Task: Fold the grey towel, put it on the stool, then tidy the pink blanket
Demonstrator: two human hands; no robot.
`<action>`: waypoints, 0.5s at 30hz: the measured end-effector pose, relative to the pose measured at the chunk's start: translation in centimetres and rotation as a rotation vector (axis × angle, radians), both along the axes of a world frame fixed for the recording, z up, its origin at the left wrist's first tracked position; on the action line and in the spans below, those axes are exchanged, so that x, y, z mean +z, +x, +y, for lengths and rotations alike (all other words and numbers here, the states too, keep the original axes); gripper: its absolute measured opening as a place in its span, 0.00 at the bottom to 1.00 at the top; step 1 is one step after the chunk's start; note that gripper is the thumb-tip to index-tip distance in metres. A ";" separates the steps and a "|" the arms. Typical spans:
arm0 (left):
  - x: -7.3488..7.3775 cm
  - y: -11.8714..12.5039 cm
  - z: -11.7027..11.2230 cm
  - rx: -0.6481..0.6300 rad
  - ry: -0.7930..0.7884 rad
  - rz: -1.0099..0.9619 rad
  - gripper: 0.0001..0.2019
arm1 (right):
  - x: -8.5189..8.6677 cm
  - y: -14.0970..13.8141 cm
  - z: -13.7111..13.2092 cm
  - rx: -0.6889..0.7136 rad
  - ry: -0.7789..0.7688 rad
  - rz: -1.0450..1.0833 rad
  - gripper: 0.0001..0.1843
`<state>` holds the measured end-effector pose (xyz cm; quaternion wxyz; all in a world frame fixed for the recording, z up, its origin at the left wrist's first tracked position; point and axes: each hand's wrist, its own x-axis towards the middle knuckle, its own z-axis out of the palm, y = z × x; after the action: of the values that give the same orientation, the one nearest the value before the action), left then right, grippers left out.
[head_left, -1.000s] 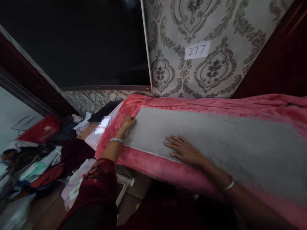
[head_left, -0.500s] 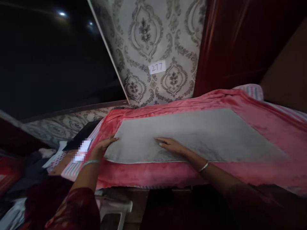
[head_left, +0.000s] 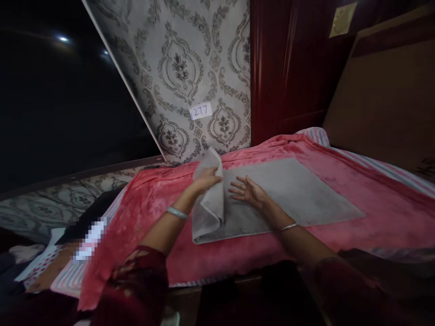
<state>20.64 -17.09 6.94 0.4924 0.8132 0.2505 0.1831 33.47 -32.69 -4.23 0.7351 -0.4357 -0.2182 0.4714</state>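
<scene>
A grey cloth (head_left: 288, 190) lies on a pink blanket (head_left: 163, 199). Its left end is lifted and bends over toward the right. My left hand (head_left: 206, 179) grips that raised end, fingers closed on its edge. Just right of the fold, my right hand (head_left: 250, 192) is held above the flat part of the cloth with its fingers spread and the palm turned to the left. Nothing is in it.
Behind the blanket stands a patterned wall with a paper label (head_left: 200, 110) reading 277. A large dark screen (head_left: 68, 99) is at the left, a dark red door (head_left: 285, 68) at the right. Striped bedding (head_left: 70, 274) shows under the blanket.
The left end of the cloth, flat before, is now raised and folded to the right in my left hand. My right hand has lifted off the cloth and spread its fingers.
</scene>
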 end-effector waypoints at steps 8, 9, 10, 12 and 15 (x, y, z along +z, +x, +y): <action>-7.2 1.8 -4.4 -0.427 -0.317 0.108 0.29 | -2.3 1.6 -2.0 0.042 -0.078 -0.169 0.24; -7.1 0.9 -3.5 -0.379 -0.273 0.033 0.26 | -2.3 1.5 -1.7 0.036 -0.064 -0.199 0.22; -7.1 -0.2 -2.5 -0.300 -0.216 -0.048 0.23 | -2.2 1.5 -1.3 0.011 -0.075 -0.238 0.20; -7.2 -2.4 -0.2 -0.049 -0.077 -0.203 0.19 | -1.9 1.7 -0.4 -0.070 -0.176 -0.331 0.17; -8.4 -5.5 2.6 0.345 0.030 -0.300 0.15 | -1.7 2.3 0.8 -0.167 -0.371 -0.436 0.13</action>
<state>15.15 -14.53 -1.50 0.4732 0.7293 0.3072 0.3871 35.73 -31.88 -5.96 0.6149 -0.6701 -0.2443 0.3365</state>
